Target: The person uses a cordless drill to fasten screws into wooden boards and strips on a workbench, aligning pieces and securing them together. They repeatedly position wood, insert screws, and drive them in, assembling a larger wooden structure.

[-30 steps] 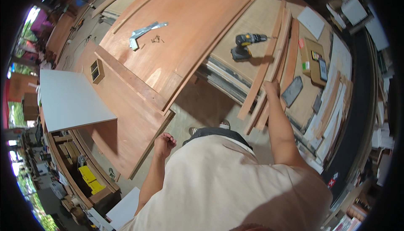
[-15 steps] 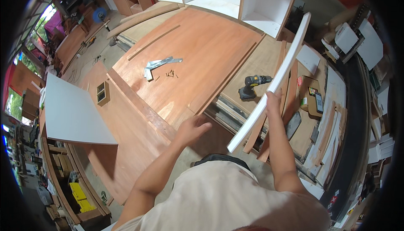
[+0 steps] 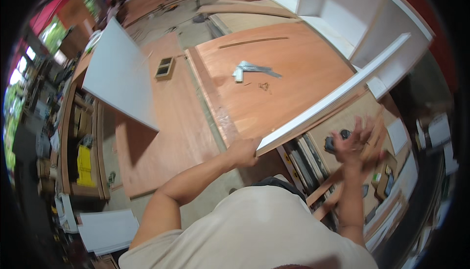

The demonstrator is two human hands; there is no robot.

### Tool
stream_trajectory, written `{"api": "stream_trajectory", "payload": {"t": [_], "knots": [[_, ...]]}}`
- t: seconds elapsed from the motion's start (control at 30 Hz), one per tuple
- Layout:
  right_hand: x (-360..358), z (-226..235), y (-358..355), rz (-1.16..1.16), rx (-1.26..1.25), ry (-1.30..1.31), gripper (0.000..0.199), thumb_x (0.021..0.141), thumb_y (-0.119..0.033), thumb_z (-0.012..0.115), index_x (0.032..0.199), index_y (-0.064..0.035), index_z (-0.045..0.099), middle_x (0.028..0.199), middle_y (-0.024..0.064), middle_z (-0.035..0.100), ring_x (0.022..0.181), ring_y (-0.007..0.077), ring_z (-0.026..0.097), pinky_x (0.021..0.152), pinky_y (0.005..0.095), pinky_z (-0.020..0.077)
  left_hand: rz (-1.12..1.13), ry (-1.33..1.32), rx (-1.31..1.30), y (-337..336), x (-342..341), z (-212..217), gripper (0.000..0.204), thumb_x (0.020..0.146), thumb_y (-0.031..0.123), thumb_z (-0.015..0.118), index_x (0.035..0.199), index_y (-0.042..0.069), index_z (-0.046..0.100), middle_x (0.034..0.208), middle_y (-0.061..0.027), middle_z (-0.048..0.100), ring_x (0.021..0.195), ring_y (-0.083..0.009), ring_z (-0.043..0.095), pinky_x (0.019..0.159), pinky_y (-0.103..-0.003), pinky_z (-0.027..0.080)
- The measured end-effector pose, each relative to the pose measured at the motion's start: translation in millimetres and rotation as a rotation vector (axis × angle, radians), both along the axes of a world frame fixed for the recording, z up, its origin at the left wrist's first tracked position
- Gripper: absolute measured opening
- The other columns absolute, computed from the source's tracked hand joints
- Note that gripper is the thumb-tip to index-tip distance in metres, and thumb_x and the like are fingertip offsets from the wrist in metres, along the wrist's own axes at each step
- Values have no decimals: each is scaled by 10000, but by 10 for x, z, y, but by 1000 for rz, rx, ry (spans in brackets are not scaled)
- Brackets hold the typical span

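My left hand (image 3: 243, 152) is closed round the near end of a long white strip (image 3: 325, 95). The strip slants away to the far right, along the right edge of a reddish plywood panel (image 3: 208, 75). My right hand (image 3: 353, 144) is open, fingers spread and slightly blurred, and holds nothing. Partly hidden by it is a cordless drill (image 3: 329, 145) on the bench. Shiny silver metal pieces (image 3: 254, 68) rest on the panel, beside a small pile of screws (image 3: 264, 87).
A white panel (image 3: 122, 73) stands tilted at left, near a small wooden box (image 3: 165, 67). White open cabinets (image 3: 338, 9) rise behind the plywood. Wooden strips (image 3: 325, 188) and a cardboard box (image 3: 384, 176) lie at right. A yellow case (image 3: 85, 166) sits far left.
The white strip has swung from my right hand to lie along the plywood's right edge. My left hand has taken its near end; my right hand has let go. The view has turned right.
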State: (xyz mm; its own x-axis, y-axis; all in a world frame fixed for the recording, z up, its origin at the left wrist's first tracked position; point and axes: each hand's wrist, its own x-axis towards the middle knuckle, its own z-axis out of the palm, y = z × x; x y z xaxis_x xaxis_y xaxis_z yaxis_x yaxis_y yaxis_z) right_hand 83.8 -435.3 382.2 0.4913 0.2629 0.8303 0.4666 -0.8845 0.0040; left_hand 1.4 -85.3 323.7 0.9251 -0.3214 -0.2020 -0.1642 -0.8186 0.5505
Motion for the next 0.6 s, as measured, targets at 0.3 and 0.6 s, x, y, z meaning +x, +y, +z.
{"api": "stream_trajectory", "payload": {"t": [0.3,0.6], "knots": [[1783,-53,-343,414,-728,388,316,771,-86,679,1078,-78,604,1054,106,599,1025,307,577,908,460,432,41,191,120,213,-387,-993,573,736,186,679,1257,55,479,972,-195,656,877,-390,649,760,-503,509],[2788,-1254,-647,793,-679,765,119,740,-4,608,815,-54,530,864,113,572,837,338,573,741,437,441,319,314,291,-140,-192,-1263,293,758,196,659,1031,92,633,948,-119,685,857,-331,682,724,-476,543]]}}
